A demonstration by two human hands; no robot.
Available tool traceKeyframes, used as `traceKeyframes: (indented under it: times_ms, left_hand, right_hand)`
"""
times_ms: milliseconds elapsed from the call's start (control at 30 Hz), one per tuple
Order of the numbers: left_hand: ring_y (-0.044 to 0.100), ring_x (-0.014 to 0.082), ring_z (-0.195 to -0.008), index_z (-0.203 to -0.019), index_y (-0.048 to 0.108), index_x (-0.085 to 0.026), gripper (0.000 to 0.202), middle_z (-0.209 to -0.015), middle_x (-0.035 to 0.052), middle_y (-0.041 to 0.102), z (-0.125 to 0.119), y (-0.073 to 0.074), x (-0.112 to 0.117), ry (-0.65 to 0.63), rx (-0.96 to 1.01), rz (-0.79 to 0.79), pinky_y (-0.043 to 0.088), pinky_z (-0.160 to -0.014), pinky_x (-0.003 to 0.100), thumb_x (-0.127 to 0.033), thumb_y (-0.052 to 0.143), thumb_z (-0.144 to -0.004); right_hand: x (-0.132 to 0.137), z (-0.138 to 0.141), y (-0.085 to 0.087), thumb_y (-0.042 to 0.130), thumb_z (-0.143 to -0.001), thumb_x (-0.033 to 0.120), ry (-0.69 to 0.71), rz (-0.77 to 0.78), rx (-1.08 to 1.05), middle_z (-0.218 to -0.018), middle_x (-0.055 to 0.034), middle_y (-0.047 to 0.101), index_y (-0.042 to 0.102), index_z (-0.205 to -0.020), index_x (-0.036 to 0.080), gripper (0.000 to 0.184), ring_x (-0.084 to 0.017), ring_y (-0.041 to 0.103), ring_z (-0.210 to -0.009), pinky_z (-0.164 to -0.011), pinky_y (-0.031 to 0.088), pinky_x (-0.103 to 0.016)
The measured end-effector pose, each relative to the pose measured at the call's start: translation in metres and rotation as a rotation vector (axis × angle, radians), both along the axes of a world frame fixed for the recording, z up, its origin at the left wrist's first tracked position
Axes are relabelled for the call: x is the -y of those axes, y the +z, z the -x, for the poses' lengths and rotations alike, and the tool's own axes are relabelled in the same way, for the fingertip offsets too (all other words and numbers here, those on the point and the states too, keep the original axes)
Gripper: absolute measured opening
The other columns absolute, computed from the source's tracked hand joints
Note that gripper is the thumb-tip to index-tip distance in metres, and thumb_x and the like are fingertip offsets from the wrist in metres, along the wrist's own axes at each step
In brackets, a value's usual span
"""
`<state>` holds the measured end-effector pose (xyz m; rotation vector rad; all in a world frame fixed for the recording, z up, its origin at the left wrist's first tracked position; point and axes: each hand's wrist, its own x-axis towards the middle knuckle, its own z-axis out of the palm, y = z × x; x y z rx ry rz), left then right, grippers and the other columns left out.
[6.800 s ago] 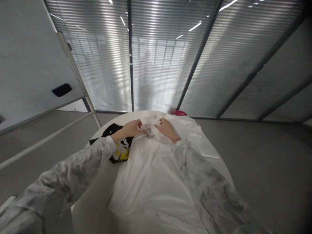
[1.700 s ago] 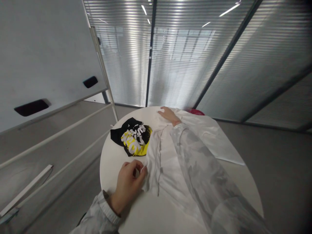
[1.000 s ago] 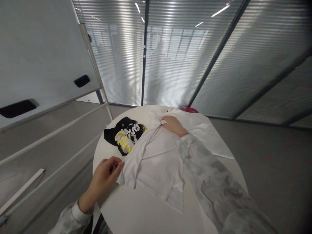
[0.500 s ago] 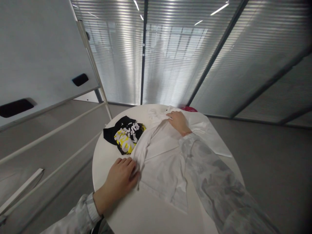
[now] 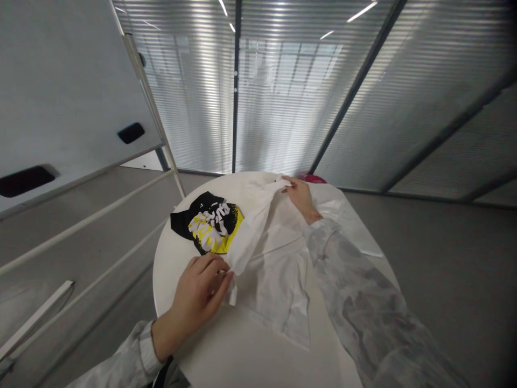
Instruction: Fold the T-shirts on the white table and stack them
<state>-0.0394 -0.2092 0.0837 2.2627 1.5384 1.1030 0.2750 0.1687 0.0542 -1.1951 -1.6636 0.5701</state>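
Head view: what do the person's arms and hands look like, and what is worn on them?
Both arms are in loose long sleeves of pale grey fabric with a blotchy, darker grey camouflage-like pattern. The left sleeve ends in a ribbed cuff at the wrist; the right sleeve reaches the wrist as well. The left hand and right hand are bare: no gloves, rings or watch show.

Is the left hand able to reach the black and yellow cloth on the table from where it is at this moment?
Probably yes. The left hand pinches the near edge of the white shirt, and the black and yellow cloth lies just beyond it on the round table with nothing between. The hand would first have to release the shirt.
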Motion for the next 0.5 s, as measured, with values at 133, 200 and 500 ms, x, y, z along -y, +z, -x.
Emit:
traceKeyframes:
  times_ms: [133, 200, 500]
  left_hand:
    - [0.071, 0.0248, -0.106, -0.102, 0.062, -0.025, 0.016, -0.115, 0.0088, 0.076, -0.003, -0.012, -0.005, -0.072, 0.257, 0.304, 0.055, -0.093, 0.036, -0.037, 0.057, -0.111]
    - [0.069, 0.0222, -0.093, -0.099, 0.060, -0.024, 0.025, -0.102, 0.0065, 0.074, -0.002, -0.018, -0.007, -0.086, 0.381, 0.456, 0.055, -0.081, 0.031, -0.044, 0.055, -0.112]
    - [0.072, 0.0226, -0.096, -0.105, 0.072, -0.026, 0.013, -0.100, 0.0044, 0.078, -0.016, -0.013, -0.008, -0.495, 0.080, 0.460, 0.051, -0.099, 0.037, -0.037, 0.066, -0.106]
  right_hand:
    - [-0.010, 0.002, 0.003, 0.062, -0.090, 0.043, 0.048, 0.072, -0.253, -0.104, -0.0081, 0.084, 0.084, -0.114, 0.016, 0.042, -0.024, 0.080, -0.090, -0.093, 0.065, -0.040]
    - [-0.011, -0.001, 0.005, 0.059, -0.094, 0.050, -0.014, 0.114, -0.251, -0.095, -0.0077, 0.082, 0.084, -0.103, 0.016, 0.043, -0.026, 0.079, -0.087, -0.088, 0.065, -0.040]
    - [0.005, -0.017, 0.000, 0.067, -0.084, 0.032, -0.296, 0.112, 0.254, -0.095, -0.0060, 0.079, 0.084, -0.115, 0.019, 0.038, -0.026, 0.071, -0.090, -0.091, 0.056, -0.037]
